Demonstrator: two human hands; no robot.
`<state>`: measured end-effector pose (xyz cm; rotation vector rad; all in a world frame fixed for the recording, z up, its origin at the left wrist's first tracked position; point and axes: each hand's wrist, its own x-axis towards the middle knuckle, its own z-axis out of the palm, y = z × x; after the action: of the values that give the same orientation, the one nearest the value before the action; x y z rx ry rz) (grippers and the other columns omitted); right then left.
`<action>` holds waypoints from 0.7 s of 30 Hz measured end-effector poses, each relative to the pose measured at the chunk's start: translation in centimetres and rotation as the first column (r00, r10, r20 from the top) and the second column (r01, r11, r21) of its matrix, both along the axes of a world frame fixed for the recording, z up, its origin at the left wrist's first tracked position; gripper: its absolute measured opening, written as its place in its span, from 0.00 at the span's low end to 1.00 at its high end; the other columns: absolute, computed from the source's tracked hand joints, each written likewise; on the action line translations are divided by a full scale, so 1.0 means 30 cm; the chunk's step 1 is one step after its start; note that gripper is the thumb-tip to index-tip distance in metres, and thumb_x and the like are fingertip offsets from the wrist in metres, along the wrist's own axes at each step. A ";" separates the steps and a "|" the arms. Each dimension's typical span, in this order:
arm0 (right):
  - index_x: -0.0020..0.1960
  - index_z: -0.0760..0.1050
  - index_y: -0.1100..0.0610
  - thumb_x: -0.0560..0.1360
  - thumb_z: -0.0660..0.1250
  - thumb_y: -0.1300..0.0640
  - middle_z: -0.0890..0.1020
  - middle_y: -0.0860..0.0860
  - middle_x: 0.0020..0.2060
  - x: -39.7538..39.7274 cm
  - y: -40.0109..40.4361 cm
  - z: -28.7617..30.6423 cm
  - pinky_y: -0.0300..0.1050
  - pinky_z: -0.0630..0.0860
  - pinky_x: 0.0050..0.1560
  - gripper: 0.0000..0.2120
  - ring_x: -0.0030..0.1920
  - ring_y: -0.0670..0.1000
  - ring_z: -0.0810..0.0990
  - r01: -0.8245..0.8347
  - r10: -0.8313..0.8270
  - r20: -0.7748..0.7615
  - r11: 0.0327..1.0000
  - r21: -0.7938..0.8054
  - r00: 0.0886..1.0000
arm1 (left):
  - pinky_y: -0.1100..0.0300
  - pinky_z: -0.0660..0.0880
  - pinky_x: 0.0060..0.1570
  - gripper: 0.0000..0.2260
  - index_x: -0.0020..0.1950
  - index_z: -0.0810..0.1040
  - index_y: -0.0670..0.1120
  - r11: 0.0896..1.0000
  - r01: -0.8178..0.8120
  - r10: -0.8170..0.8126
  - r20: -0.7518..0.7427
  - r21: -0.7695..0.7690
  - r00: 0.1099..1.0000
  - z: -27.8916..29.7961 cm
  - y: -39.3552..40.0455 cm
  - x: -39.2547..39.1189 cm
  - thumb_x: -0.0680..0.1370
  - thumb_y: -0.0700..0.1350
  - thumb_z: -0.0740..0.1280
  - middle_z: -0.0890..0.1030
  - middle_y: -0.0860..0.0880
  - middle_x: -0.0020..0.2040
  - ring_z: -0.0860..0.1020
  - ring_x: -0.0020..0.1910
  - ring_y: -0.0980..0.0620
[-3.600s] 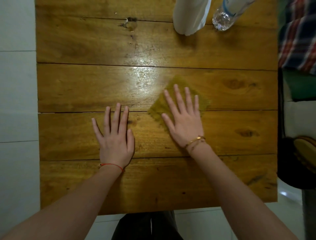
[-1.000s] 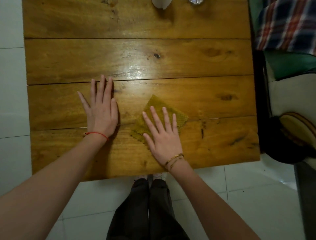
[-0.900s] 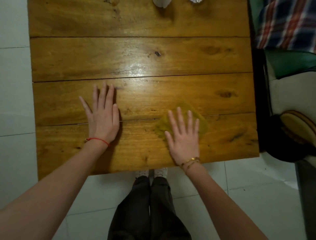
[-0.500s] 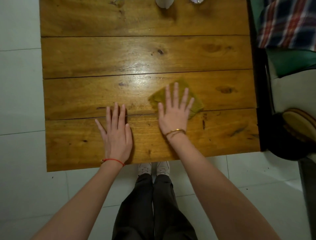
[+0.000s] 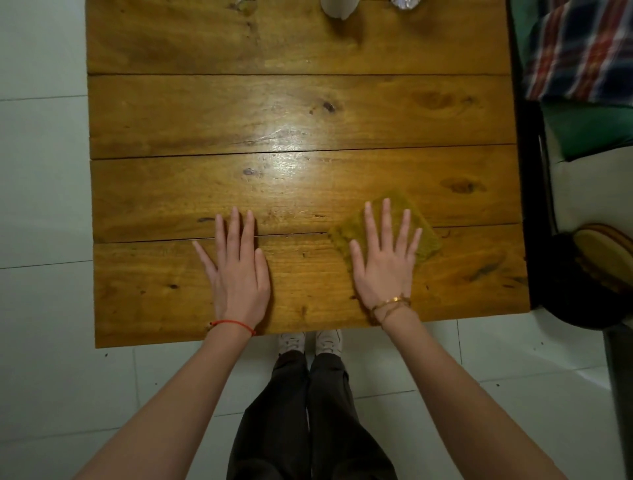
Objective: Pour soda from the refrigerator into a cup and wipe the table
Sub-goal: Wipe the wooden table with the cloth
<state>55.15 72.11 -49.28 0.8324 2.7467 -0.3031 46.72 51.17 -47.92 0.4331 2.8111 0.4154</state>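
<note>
A wooden plank table [image 5: 205, 120] fills the upper view. My right hand [image 5: 385, 262] lies flat with spread fingers on a yellow-green cloth [image 5: 426, 240] at the near right of the table, pressing it down. My left hand [image 5: 238, 270] rests flat on the bare wood near the front edge, fingers straight. At the far edge, only the bottom of a white cup [image 5: 339, 8] shows, and beside it the base of a clear plastic bottle [image 5: 406, 3].
A plaid cloth [image 5: 579, 51] and green cushion [image 5: 589, 126] lie right of the table, with a dark round object [image 5: 589, 274] below them. White tiled floor [image 5: 44, 171] surrounds the table. My legs and shoes [image 5: 310, 342] stand at the front edge.
My right hand has slid the cloth to the right and back toward the front edge. My left hand has stayed flat in about the same place.
</note>
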 end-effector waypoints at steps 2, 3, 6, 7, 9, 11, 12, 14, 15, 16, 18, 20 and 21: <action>0.78 0.41 0.47 0.80 0.42 0.39 0.43 0.51 0.79 -0.092 0.053 -0.004 0.65 0.41 0.75 0.30 0.77 0.60 0.40 0.140 -0.140 -0.034 0.990 0.011 0.990 | 0.34 0.41 0.74 0.25 0.81 0.49 0.50 1.000 0.013 -0.013 -0.006 0.006 1.000 0.000 0.011 -0.016 0.83 0.50 0.47 0.48 0.51 0.81 0.42 0.80 0.50; 0.78 0.41 0.47 0.80 0.42 0.40 0.43 0.51 0.79 -0.148 0.074 -0.006 0.66 0.42 0.74 0.29 0.77 0.60 0.40 0.179 -0.179 -0.046 0.984 0.015 0.983 | 0.34 0.41 0.74 0.25 0.81 0.49 0.50 1.000 0.023 -0.022 -0.008 0.013 1.000 0.000 0.016 -0.023 0.83 0.50 0.47 0.48 0.51 0.81 0.42 0.80 0.50; 0.78 0.40 0.47 0.80 0.43 0.40 0.43 0.50 0.79 -0.317 0.106 -0.009 0.67 0.41 0.74 0.30 0.77 0.62 0.40 0.145 -0.144 -0.068 0.989 0.014 0.987 | 0.35 0.40 0.75 0.25 0.80 0.50 0.50 0.998 0.050 -0.050 -0.009 0.034 0.999 0.008 0.027 -0.030 0.83 0.49 0.48 0.49 0.50 0.81 0.43 0.80 0.50; 0.78 0.40 0.47 0.80 0.42 0.40 0.43 0.51 0.79 -0.362 0.100 -0.008 0.67 0.41 0.74 0.30 0.77 0.62 0.40 0.103 -0.101 -0.069 0.995 0.012 0.992 | 0.36 0.40 0.75 0.25 0.80 0.51 0.50 0.998 0.054 -0.054 -0.009 0.043 0.999 0.012 0.029 -0.028 0.83 0.49 0.48 0.49 0.50 0.81 0.43 0.80 0.50; 0.78 0.40 0.47 0.79 0.41 0.38 0.42 0.50 0.78 -0.427 0.061 -0.009 0.66 0.39 0.74 0.30 0.77 0.61 0.39 -0.014 0.015 -0.064 1.000 0.012 0.998 | 0.38 0.42 0.76 0.24 0.80 0.55 0.50 0.997 0.036 -0.035 -0.012 0.068 0.999 0.020 0.028 -0.019 0.83 0.48 0.49 0.53 0.49 0.81 0.46 0.80 0.50; 0.78 0.39 0.47 0.79 0.40 0.37 0.41 0.50 0.78 -0.446 -0.009 -0.006 0.66 0.39 0.74 0.31 0.77 0.60 0.38 -0.197 0.198 -0.047 0.980 0.018 0.979 | 0.39 0.49 0.76 0.23 0.78 0.60 0.48 0.995 -0.020 0.023 -0.028 0.102 0.999 0.032 0.020 -0.007 0.82 0.46 0.50 0.59 0.48 0.79 0.53 0.79 0.48; 0.78 0.39 0.46 0.79 0.40 0.36 0.41 0.49 0.78 -0.437 -0.045 -0.004 0.66 0.40 0.74 0.31 0.77 0.60 0.38 -0.302 0.302 -0.043 0.953 0.020 0.952 | 0.40 0.53 0.75 0.22 0.76 0.63 0.47 0.991 -0.055 0.060 -0.039 0.118 0.997 0.039 0.015 -0.004 0.82 0.45 0.51 0.63 0.47 0.77 0.58 0.77 0.47; 0.78 0.40 0.46 0.79 0.41 0.36 0.42 0.49 0.78 -0.388 -0.097 0.003 0.66 0.44 0.73 0.30 0.77 0.59 0.38 -0.470 0.470 -0.055 0.883 0.004 0.881 | 0.42 0.61 0.71 0.20 0.74 0.67 0.46 0.984 -0.121 0.128 -0.045 0.127 0.991 0.055 0.007 0.000 0.81 0.44 0.53 0.69 0.46 0.72 0.65 0.72 0.45; 0.78 0.40 0.46 0.80 0.41 0.37 0.43 0.49 0.78 -0.351 -0.113 0.004 0.66 0.45 0.73 0.30 0.77 0.59 0.39 -0.534 0.533 -0.062 0.845 -0.011 0.844 | 0.43 0.63 0.69 0.20 0.73 0.68 0.47 0.981 -0.150 0.156 -0.041 0.120 0.987 0.062 0.004 0.002 0.81 0.44 0.53 0.71 0.46 0.69 0.67 0.70 0.45; 0.78 0.41 0.46 0.80 0.42 0.37 0.43 0.49 0.78 -0.306 -0.126 0.008 0.66 0.45 0.73 0.30 0.77 0.59 0.38 -0.587 0.585 -0.067 0.809 -0.027 0.809 | 0.44 0.64 0.66 0.19 0.72 0.68 0.47 0.979 -0.171 0.176 -0.036 0.112 0.984 0.069 0.003 0.007 0.81 0.44 0.54 0.72 0.45 0.67 0.68 0.67 0.45; 0.78 0.40 0.46 0.80 0.43 0.37 0.42 0.49 0.78 -0.208 -0.148 0.014 0.66 0.44 0.74 0.31 0.77 0.58 0.38 -0.667 0.663 -0.069 0.743 -0.054 0.745 | 0.48 0.65 0.61 0.18 0.71 0.69 0.47 0.975 -0.194 0.197 -0.021 0.104 0.980 0.079 0.007 0.019 0.81 0.45 0.56 0.74 0.45 0.64 0.69 0.62 0.46; 0.78 0.40 0.46 0.80 0.45 0.37 0.43 0.49 0.78 -0.118 -0.157 0.027 0.65 0.44 0.74 0.31 0.77 0.58 0.38 -0.712 0.708 -0.071 0.697 -0.085 0.702 | 0.51 0.65 0.59 0.17 0.70 0.70 0.47 0.971 -0.209 0.209 0.009 0.117 0.978 0.087 0.017 0.038 0.81 0.45 0.58 0.75 0.46 0.62 0.70 0.60 0.48; 0.78 0.40 0.46 0.80 0.45 0.38 0.43 0.49 0.78 -0.081 -0.156 0.034 0.65 0.44 0.75 0.31 0.77 0.58 0.39 -0.722 0.718 -0.072 0.685 -0.100 0.692 | 0.51 0.64 0.59 0.17 0.70 0.70 0.48 0.967 -0.218 0.216 0.029 0.128 0.976 0.091 0.024 0.049 0.81 0.45 0.58 0.75 0.47 0.62 0.70 0.60 0.48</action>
<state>52.72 67.43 -48.26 -0.3331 2.7792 -0.3037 48.18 51.88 -45.19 0.1450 2.8368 0.6477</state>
